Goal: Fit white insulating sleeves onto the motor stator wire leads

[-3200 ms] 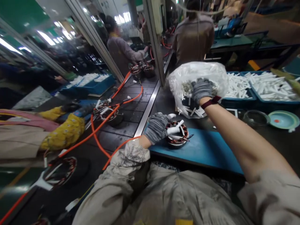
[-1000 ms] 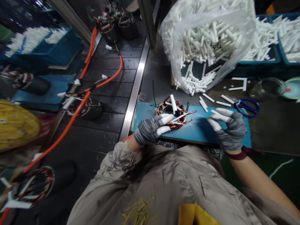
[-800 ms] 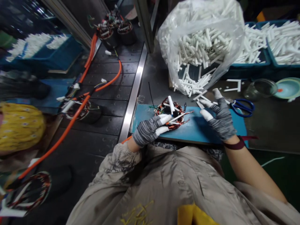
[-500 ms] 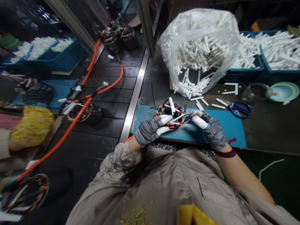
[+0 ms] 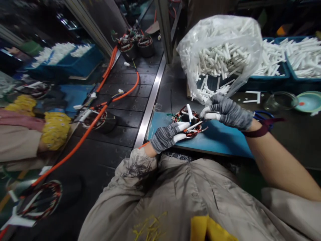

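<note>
A round stator with copper windings and white sleeved leads lies on a blue mat. My left hand, in a grey knit glove, grips the stator's near edge, with thumb and forefinger pinched on a thin white-sleeved lead. My gloved right hand sits at the stator's right side with its fingers pinched near a white tube or lead; exactly what they hold is unclear. Just behind stands a clear plastic bag full of short white tubes, several spilled at its mouth.
Blue bins of white tubes line the back right, with blue scissors, a glass dish and a teal plate nearby. More stators with orange cables ride the black conveyor at left. Another person's yellow sleeve reaches in at far left.
My right hand left the bag, passed over loose tubes on the mat, then came to the stator's right side. My left hand stayed on the stator. The camera tilted down.
</note>
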A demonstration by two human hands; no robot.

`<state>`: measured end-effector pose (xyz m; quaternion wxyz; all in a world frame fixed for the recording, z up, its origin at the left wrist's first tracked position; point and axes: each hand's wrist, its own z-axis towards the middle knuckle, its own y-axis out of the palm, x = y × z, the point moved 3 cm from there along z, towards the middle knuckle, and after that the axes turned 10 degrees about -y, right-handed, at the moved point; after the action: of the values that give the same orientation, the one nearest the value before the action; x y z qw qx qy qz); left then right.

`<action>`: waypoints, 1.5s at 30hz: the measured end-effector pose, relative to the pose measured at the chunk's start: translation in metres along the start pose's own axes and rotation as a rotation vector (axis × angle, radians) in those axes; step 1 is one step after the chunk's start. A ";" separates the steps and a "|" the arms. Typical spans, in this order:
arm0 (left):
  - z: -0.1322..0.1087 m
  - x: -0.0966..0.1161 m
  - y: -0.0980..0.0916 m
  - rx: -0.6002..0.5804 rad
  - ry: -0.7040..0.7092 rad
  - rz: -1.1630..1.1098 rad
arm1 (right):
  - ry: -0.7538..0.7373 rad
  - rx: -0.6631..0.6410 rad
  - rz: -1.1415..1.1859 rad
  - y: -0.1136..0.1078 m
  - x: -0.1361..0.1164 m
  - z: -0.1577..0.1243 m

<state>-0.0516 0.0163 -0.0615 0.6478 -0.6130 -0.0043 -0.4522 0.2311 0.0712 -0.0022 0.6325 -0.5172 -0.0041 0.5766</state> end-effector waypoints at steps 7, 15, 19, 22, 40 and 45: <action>-0.001 0.002 0.001 0.041 0.033 0.059 | -0.319 0.110 -0.623 0.010 -0.056 -0.051; -0.005 0.008 0.002 0.104 0.115 0.012 | 0.466 0.216 -0.680 0.025 0.001 -0.101; -0.007 0.014 0.002 0.077 0.160 0.101 | 0.758 -0.064 -0.777 0.029 0.030 -0.088; -0.007 0.018 0.002 0.087 0.159 0.155 | 0.774 -0.045 -0.750 0.026 0.030 -0.084; 0.001 0.030 -0.004 -0.129 0.050 0.147 | 0.649 0.546 0.501 0.072 -0.031 -0.114; 0.003 0.038 -0.001 -0.131 -0.018 0.132 | 0.418 0.379 0.265 0.063 -0.045 -0.117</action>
<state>-0.0283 -0.0036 -0.0387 0.6346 -0.6572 0.0600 -0.4022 0.2402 -0.0502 -0.0715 0.6242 -0.4933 0.3011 0.5257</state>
